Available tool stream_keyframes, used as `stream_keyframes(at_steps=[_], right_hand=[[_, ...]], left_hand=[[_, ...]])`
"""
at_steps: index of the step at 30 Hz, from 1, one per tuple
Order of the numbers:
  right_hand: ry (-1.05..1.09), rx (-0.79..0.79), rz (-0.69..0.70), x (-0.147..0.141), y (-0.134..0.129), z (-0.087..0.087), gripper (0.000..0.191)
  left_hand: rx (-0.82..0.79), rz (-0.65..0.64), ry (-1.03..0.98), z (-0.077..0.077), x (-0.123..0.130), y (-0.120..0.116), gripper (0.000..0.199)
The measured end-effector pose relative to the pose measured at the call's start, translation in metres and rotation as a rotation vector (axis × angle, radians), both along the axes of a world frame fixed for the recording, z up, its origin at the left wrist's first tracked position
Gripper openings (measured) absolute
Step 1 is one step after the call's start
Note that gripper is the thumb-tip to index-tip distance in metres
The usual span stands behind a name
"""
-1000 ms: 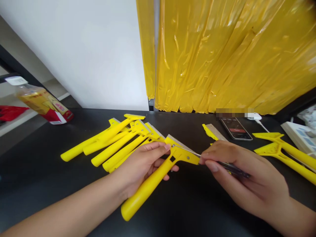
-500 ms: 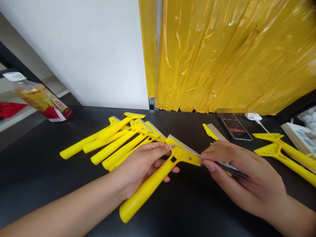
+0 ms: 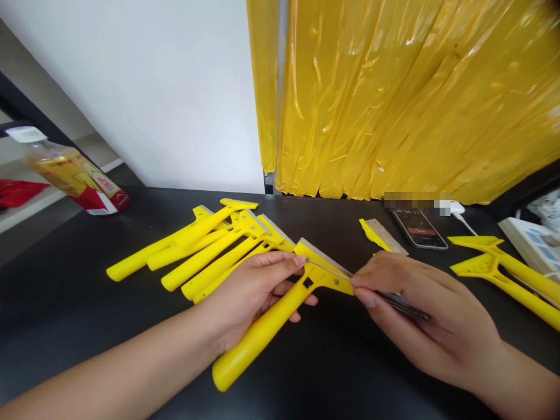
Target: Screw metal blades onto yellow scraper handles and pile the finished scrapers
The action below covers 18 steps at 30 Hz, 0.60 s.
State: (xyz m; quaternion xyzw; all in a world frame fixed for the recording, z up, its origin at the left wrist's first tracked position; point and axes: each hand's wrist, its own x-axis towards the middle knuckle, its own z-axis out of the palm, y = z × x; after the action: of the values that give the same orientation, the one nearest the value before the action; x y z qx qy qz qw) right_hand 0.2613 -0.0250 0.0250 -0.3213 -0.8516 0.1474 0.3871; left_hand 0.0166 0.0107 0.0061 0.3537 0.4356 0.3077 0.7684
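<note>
My left hand (image 3: 258, 291) is shut around a yellow plastic paint scraper (image 3: 266, 332), holding it at the head and neck. A steel blade (image 3: 324, 252) sits along the scraper's far edge. My right hand (image 3: 422, 309) pinches a thin dark-handled screwdriver (image 3: 402, 305). Its slim metal shaft reaches across the scraper head to a small screw near the left end of the blade. Several yellow scrapers (image 3: 196, 256) lie fanned out to the left of my hands, and a few fingers of my left hand are hidden behind the held scraper.
The black table (image 3: 87, 332) holds a loose blade with a yellow piece (image 3: 380, 234), a phone (image 3: 420, 228), and two yellow scraper bodies (image 3: 499, 268) at right. A power strip (image 3: 529, 245) stands at the far right. Yellow plastic sheeting (image 3: 371, 99) hangs behind, and a tilted bottle (image 3: 74, 175) is at left.
My right hand has moved slightly left, and the screwdriver's handle has shifted with it. The held scraper and the scrapers on the table stay about where they were.
</note>
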Motion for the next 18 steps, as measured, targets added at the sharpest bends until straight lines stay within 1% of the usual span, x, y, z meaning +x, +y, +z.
stream_keyframes(at_steps=[5, 9, 11, 14, 15, 17, 18], right_hand=[[-0.01, 0.008, -0.074, 0.002, -0.004, 0.001, 0.015], [-0.074, 0.016, -0.12, 0.004, -0.013, 0.005, 0.014], [-0.099, 0.027, -0.144, 0.002, -0.017, 0.008, 0.017], [-0.152, 0.059, -0.148, -0.005, -0.02, 0.012, 0.013], [-0.179, 0.066, -0.15, -0.007, -0.02, 0.013, 0.016], [-0.212, 0.087, -0.173, -0.011, -0.021, 0.013, 0.019], [-0.209, 0.105, -0.201, -0.013, -0.022, 0.012, 0.017]], left_hand=[[0.085, -0.023, 0.089, 0.003, 0.001, -0.002, 0.03], [0.208, -0.038, 0.193, 0.006, 0.002, -0.003, 0.027], [0.266, -0.021, 0.254, 0.008, 0.002, -0.004, 0.023], [0.355, 0.018, 0.32, 0.011, 0.003, -0.006, 0.022], [0.39, 0.037, 0.334, 0.012, 0.003, -0.006, 0.021], [0.459, 0.081, 0.366, 0.014, 0.003, -0.007, 0.02], [0.49, 0.106, 0.381, 0.015, 0.003, -0.007, 0.019]])
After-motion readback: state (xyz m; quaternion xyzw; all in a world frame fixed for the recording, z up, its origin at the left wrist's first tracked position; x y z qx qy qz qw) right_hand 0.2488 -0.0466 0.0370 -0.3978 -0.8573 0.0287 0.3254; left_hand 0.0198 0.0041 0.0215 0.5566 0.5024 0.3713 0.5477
